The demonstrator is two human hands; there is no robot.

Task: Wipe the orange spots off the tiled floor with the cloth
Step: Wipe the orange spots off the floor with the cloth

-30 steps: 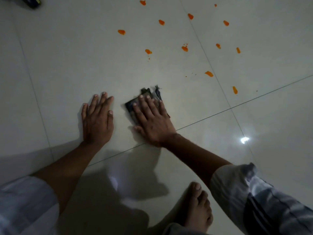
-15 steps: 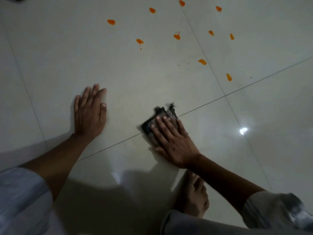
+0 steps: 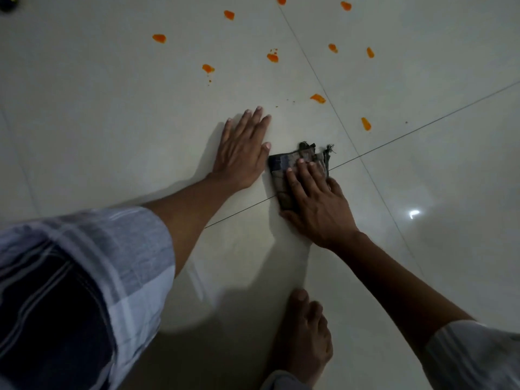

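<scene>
**Cloth pinned at the grout crossing, spots beyond**

I've got the right hand [image 3: 315, 204] flat on the dark, folded, frayed-edged cloth [image 3: 292, 161], fingers straight and laid across it, pressing it down onto the glossy pale tiled floor [image 3: 112, 108]. The cloth sits right on the thin dark grout line [image 3: 422, 130], just short of where two lines cross. My left hand [image 3: 242, 153] is spread palm-down on the bare tile just beside the cloth, thumb nearly touching its edge, holding nothing. Beyond the cloth, the orange spots [image 3: 318, 98] lie scattered over the tiles, the nearest two just past it, the others well apart farther out. On the near side of the cloth, a bare foot [image 3: 304, 339] stands on the floor, and grey-and-white checked sleeves [image 3: 112, 249] cover both upper arms.
</scene>
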